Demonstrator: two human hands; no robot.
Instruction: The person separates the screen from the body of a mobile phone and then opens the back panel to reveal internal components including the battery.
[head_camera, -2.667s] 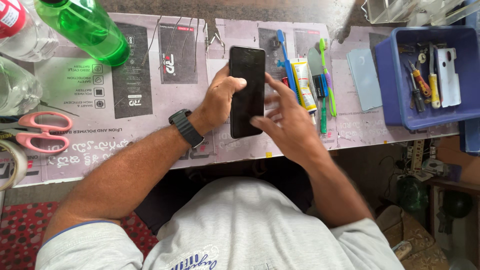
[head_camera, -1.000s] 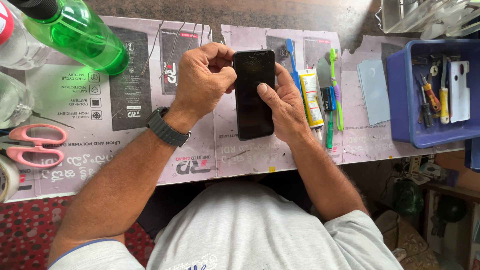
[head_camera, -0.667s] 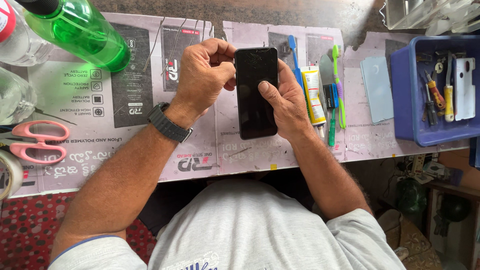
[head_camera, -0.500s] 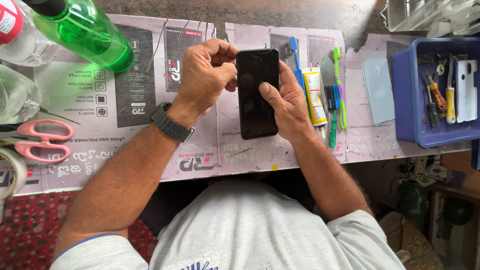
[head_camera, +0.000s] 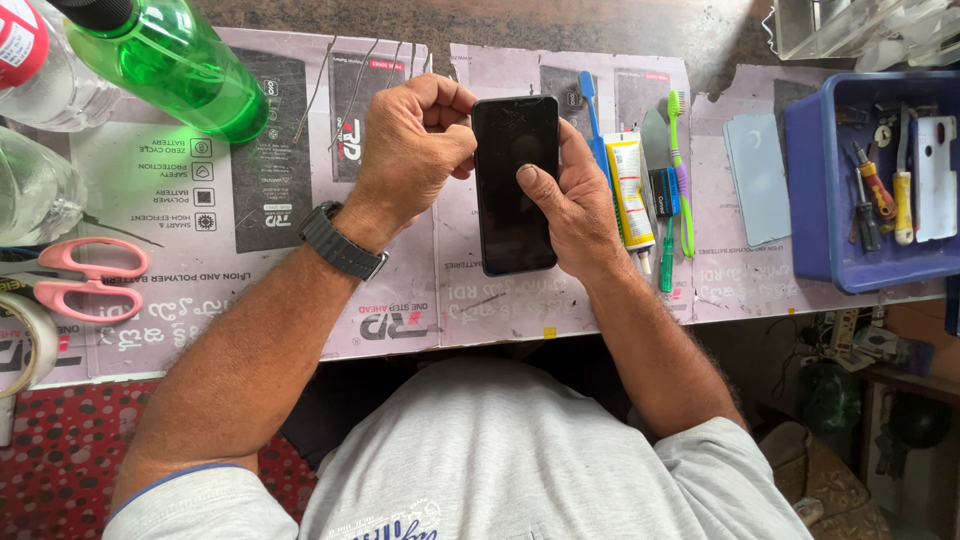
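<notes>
Phone, a dark slab with its screen up and fine cracks showing near the top, lies on the printed paper mat at the table's middle, whole and closed, with no part lifted off and no tool on it, so any opening appears not yet begun. Right hand cups its right edge with the thumb pressed on the glass, while left hand, curled into a loose fist, pinches the upper left edge. Glue tube, toothbrushes and blue tool tray lie untouched to the right.

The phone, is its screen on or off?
Off. The phone screen is plain black with only faint reflections; the right hand holds it with the thumb on the glass, the left hand at its edge.
</notes>
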